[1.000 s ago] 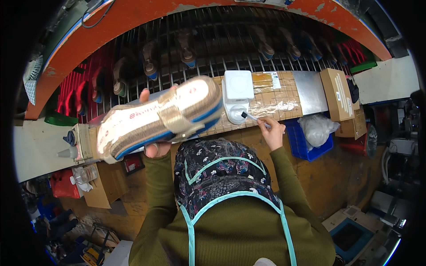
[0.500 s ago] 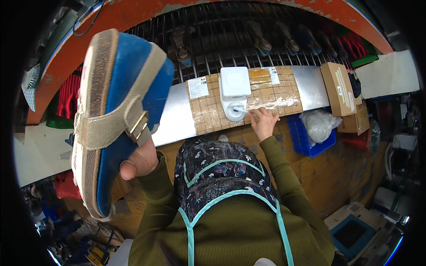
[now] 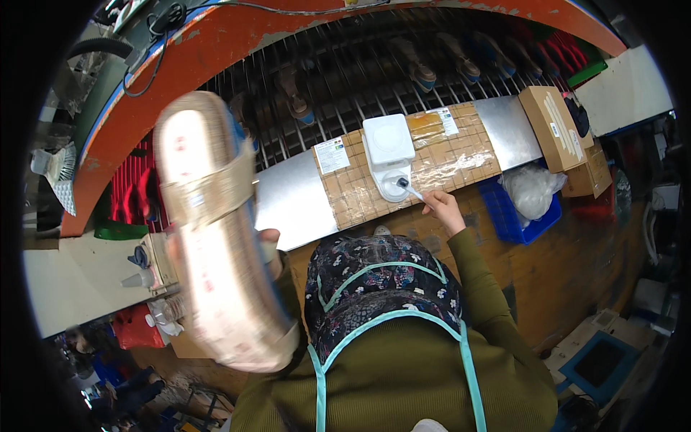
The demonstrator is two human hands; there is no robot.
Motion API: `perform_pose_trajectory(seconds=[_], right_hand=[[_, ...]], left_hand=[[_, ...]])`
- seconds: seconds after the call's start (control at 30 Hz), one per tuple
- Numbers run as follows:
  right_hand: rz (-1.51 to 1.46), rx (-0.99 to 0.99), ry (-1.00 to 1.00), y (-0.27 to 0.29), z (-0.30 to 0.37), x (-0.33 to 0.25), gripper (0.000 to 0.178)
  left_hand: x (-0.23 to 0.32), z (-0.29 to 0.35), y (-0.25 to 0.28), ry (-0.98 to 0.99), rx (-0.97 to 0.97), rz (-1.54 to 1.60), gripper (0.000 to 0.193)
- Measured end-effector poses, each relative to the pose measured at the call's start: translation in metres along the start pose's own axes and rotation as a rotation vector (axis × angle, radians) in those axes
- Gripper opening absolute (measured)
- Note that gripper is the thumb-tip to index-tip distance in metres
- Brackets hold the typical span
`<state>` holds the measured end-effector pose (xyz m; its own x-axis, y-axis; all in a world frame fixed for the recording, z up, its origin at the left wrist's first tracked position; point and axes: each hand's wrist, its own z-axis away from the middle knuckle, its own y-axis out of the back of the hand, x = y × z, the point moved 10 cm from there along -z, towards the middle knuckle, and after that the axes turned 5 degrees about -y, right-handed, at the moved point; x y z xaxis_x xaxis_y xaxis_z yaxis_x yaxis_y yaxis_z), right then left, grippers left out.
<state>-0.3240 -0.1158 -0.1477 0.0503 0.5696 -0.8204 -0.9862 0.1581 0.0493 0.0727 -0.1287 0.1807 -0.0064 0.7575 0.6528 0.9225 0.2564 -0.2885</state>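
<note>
My left hand (image 3: 270, 237) grips a sandal (image 3: 209, 266), raised close to the view on the left. Its pale insole and beige strap face me, blurred by motion, and a little of its blue side shows along the right edge. Most of that hand is hidden behind the sandal. Between the fingers of my right hand (image 3: 444, 210) is a small brush (image 3: 412, 190) with a light handle and dark bristles. The bristle end is over the round dish at the front of a white plastic dispenser (image 3: 389, 142), which stands on a cardboard-covered board (image 3: 446, 155).
Behind the board runs a rack of metal rollers (image 3: 345, 79) carrying several sandals, under an orange frame (image 3: 237, 32). On the right are a cardboard box (image 3: 551, 133) and a blue crate (image 3: 512, 229) holding a clear plastic bag. Cups and bottles stand at the left.
The sandal has turned from its blue side to its insole and moved slightly down and right. The brush has come out from the dispenser's dish, showing its dark bristles.
</note>
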Motion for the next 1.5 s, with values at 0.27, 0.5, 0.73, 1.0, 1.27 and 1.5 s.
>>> perform_pose_trajectory(seconds=[0.27, 0.5, 0.73, 1.0, 1.27, 1.5], right_hand=[[0.346, 0.435, 0.894, -0.028, 0.111, -0.213, 0.011], [0.062, 0.119, 1.169, -0.077, 0.194, -0.306, 0.018], [0.025, 0.023, 1.078, -0.103, 0.162, -0.309, 0.015], [0.224, 0.289, 1.252, -0.098, 0.168, -0.348, 0.018], [0.411, 0.058, 1.264, -0.108, 0.162, -0.363, 0.019], [0.458, -0.034, 1.299, -0.111, 0.159, -0.369, 0.019]], left_hand=[[-0.063, 0.045, -0.064, -0.142, -0.244, 0.048, 0.048], [-0.105, 0.051, -0.068, 0.224, -0.36, -0.07, 0.063], [-0.067, 0.043, -0.064, -0.125, -0.36, -0.197, 0.046], [-0.012, 0.017, -0.075, -0.47, -0.353, -0.248, 0.039], [-0.013, 0.003, -0.076, -0.487, -0.395, -0.237, 0.039], [-0.02, 0.004, -0.075, -0.456, -0.384, -0.186, 0.039]])
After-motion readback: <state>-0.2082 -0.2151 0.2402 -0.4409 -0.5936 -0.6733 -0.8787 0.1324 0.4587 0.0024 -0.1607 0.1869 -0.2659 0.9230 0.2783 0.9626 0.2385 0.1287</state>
